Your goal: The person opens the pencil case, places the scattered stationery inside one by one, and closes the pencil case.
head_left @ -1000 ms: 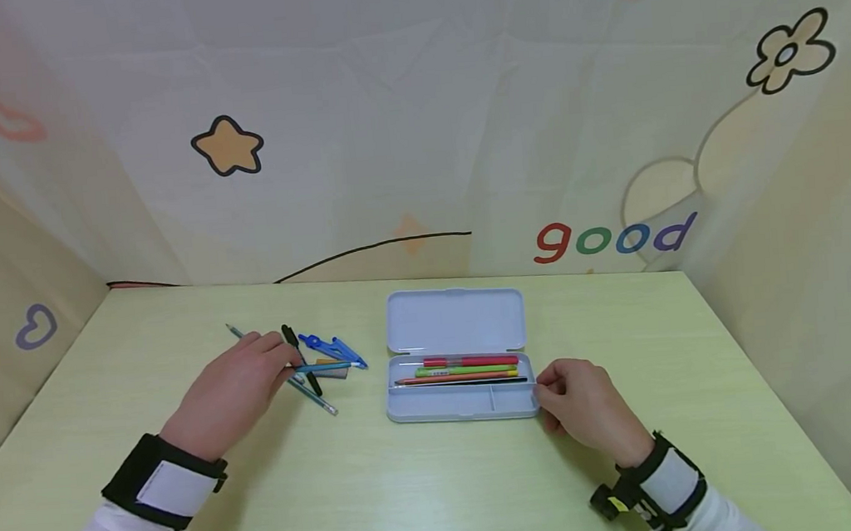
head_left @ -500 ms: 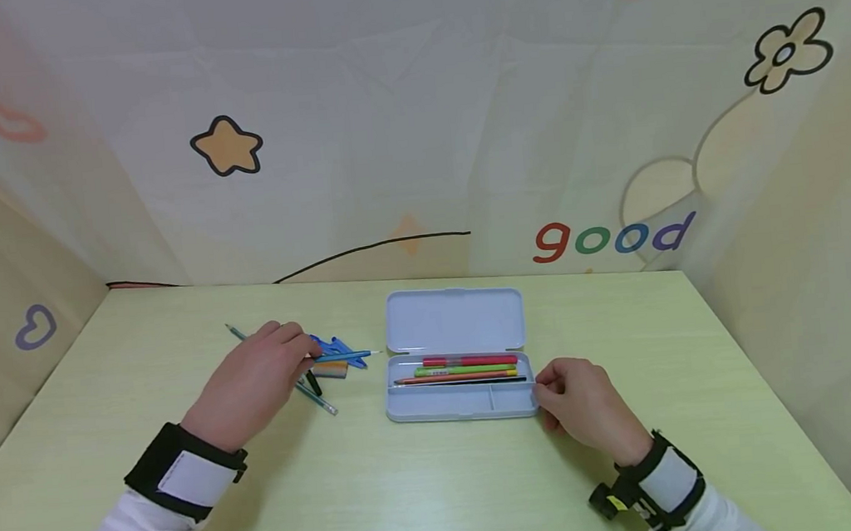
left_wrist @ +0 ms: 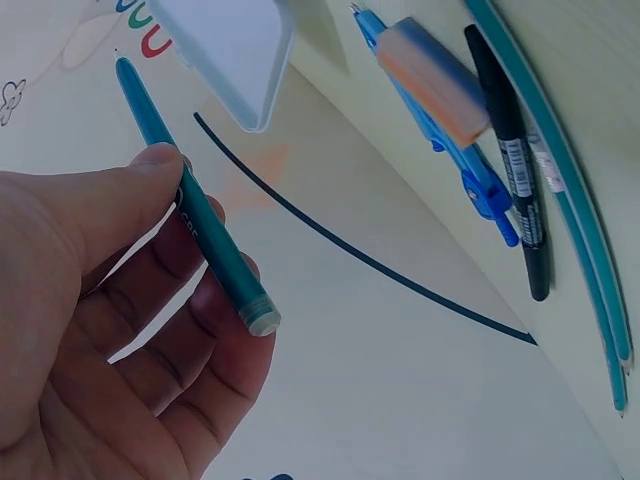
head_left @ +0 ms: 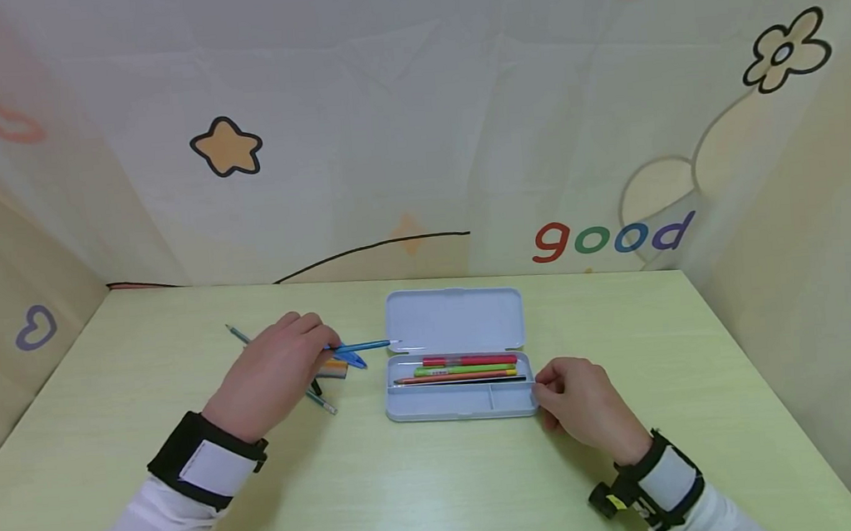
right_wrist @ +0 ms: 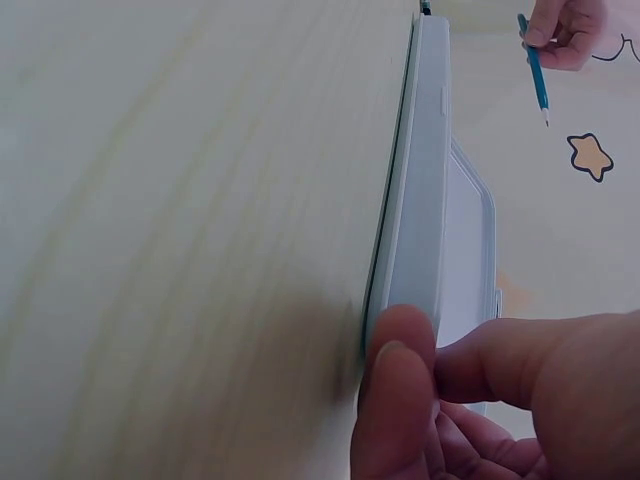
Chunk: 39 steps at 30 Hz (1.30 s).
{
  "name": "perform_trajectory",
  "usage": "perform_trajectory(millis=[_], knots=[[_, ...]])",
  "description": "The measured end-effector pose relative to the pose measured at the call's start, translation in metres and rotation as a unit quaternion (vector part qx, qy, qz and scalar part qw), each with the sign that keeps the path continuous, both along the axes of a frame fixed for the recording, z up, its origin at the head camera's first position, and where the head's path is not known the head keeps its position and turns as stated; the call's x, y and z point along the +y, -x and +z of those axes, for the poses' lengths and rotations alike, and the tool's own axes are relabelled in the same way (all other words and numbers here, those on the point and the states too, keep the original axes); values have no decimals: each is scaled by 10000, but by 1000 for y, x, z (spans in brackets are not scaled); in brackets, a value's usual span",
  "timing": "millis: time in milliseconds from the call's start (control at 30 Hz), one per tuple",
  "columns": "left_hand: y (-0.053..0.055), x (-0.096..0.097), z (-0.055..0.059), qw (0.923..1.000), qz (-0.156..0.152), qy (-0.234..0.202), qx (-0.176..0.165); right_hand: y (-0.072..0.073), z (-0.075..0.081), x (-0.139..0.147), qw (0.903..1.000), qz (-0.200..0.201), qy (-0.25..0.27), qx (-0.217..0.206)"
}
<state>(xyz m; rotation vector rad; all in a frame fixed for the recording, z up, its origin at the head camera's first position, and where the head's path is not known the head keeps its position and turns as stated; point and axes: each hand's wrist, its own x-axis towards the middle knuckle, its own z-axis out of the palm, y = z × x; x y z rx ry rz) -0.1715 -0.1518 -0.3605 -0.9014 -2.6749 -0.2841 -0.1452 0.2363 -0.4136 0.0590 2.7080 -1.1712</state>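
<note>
1. Left hand point(head_left: 273, 377) pinches a teal pen point(head_left: 360, 347) between thumb and curled fingers, lifted off the desk point(head_left: 428, 490) with its tip toward the case.
2. Under that hand lie an eraser point(left_wrist: 432, 80), blue compass point(left_wrist: 470, 175), black pen point(left_wrist: 510, 150) and a teal pencil point(left_wrist: 580, 230) (all loose, left of the case).
3. Pencil case point(head_left: 460, 400) sits mid-desk, lid open, pens inside.
4. Right hand point(head_left: 582, 407) grips the case's right end, fingers curled on it.

Bright, even light with soft shadows; wide-angle bending at the head view's edges, close wrist views blurred.
</note>
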Motion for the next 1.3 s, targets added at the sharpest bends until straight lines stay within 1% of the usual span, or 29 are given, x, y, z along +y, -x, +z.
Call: perform_trajectory(millis=[233, 333, 500, 633, 767, 1000, 1300], knots=[[1, 10, 2, 9999, -76, -39, -53, 0, -1, 1, 10000, -18, 25, -33], [2, 14, 2, 9999, -89, -39, -24, 0, -1, 1, 10000, -12, 35, -18], [5, 22, 3, 10000, -4, 23, 29, 0, -1, 0, 10000, -17, 22, 26], [6, 29, 4, 9999, 66, 80, -15, 0, 0, 0, 10000, -34, 15, 30], [6, 36, 6, 9999, 72, 98, -58, -1, 0, 0, 10000, -33, 20, 15], [7, 48, 9, 10000, -12, 79, -35, 0, -1, 0, 10000, 7, 5, 64], [9, 60, 10, 9998, -141, -104, -40, 0, -1, 0, 10000, -41, 27, -7]])
